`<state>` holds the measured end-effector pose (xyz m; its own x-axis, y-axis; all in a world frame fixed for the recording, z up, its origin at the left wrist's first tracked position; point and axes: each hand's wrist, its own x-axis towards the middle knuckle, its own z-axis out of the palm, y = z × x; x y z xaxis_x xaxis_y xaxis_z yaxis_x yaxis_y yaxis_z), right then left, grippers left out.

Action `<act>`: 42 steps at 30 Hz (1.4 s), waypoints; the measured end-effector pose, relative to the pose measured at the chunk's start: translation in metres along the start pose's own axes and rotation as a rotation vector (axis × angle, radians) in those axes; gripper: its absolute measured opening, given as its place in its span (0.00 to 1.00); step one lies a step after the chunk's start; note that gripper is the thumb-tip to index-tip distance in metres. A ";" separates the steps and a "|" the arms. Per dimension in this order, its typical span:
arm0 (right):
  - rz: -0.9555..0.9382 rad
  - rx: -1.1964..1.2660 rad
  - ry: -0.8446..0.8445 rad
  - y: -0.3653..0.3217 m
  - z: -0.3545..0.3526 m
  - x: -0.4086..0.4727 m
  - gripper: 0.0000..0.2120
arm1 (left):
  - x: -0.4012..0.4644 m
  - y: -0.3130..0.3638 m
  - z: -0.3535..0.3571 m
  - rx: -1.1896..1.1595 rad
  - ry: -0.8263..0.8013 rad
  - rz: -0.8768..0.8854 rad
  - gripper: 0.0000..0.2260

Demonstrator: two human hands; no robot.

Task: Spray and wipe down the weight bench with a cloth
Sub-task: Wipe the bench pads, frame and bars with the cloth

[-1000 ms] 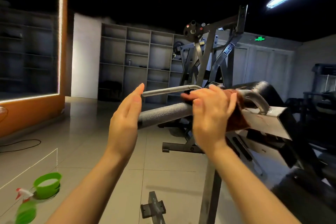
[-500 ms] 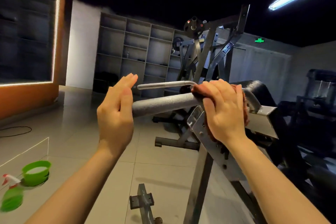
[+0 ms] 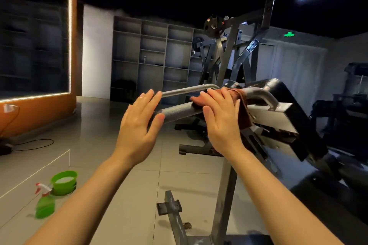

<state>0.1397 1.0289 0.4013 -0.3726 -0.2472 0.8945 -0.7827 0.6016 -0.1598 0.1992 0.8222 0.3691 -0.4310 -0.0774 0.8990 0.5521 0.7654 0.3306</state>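
Bench point(image 3: 282, 117), weight type, dark steel frame w/ black pad at right, fills centre-right of view; upright post runs down to a floor foot at bottom centre. Shelving unit point(image 3: 151, 59), grey, open compartments, against back wall behind bench. Mirror panel point(image 3: 33, 45) w/ lit strip edge, left wall. Padded grey bar point(image 3: 177, 110) of bench, juts left from frame toward the hands; thin chrome handle point(image 3: 189, 90) runs just above it, bending back into frame. Right hand point(image 3: 221, 119), fingers extended and laid flat over cloth, pressing it onto padded bar where bar meets frame. Left hand point(image 3: 139, 127), fingers straight and together, palm turned toward bar's free end, at or just beside bar tip; contact can't be told; holds nothing. Hands apart, bar end between them. Cloth point(image 3: 242, 105), reddish-brown, draped over bar under right hand, loose end hanging down frame side. Basin point(image 3: 64, 182), green, on tile floor lower left. Spray bottle point(image 3: 45, 201), green w/ red-white trigger, blurred, on floor just in front of basin. Cable point(image 3: 31, 144), black, on floor far left.
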 end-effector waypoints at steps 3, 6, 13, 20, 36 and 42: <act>-0.096 0.077 -0.048 -0.039 0.024 -0.021 0.22 | -0.022 0.008 -0.004 -0.114 0.004 0.020 0.23; -0.163 0.124 -0.070 -0.063 0.043 -0.038 0.22 | -0.038 0.006 -0.011 -0.275 0.073 -0.040 0.21; -0.100 0.240 -0.091 -0.096 0.057 -0.072 0.22 | -0.060 -0.024 -0.022 -0.430 0.030 0.025 0.21; 0.344 0.284 -0.245 -0.112 0.047 -0.124 0.16 | -0.083 -0.031 -0.010 -0.618 -0.227 0.029 0.07; 0.755 -0.054 -0.136 -0.169 0.068 -0.155 0.10 | -0.089 -0.067 0.000 -1.013 -0.834 -0.170 0.08; 0.822 -0.170 -0.038 -0.163 0.054 -0.153 0.18 | -0.119 -0.086 0.033 -1.290 -1.106 -0.214 0.21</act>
<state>0.2972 0.9275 0.2677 -0.8106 0.2957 0.5055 -0.1703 0.7067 -0.6867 0.1792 0.7860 0.2246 -0.5132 0.7678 0.3834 0.3583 -0.2142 0.9087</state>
